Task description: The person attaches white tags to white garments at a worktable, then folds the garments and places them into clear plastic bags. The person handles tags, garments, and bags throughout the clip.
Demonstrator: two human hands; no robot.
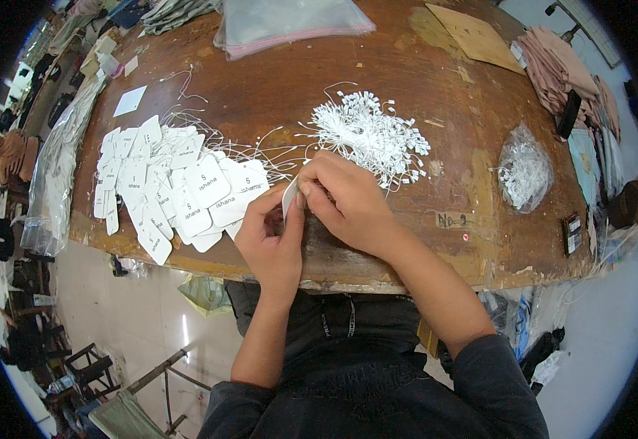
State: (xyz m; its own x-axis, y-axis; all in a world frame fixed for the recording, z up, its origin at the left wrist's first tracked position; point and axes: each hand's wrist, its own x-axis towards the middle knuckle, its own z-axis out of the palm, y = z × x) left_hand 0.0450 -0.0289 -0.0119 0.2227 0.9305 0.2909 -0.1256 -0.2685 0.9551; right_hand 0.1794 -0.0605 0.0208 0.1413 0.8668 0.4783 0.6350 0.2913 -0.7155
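Near the table's front edge, my left hand is closed on a white hang tag, held upright and seen nearly edge-on. My right hand meets it there, thumb and forefinger pinched at the tag's upper edge; whatever lies between those fingertips is hidden. To the left spreads a pile of white printed hang tags, with thin white strings trailing from its far side. Just beyond my right hand is a tangled heap of white tag strings with small plastic ends.
A clear bag of white strings sits at the right, near a small dark box. Clear plastic bags and a brown envelope lie at the far side. Folded pink cloth is stacked at the far right.
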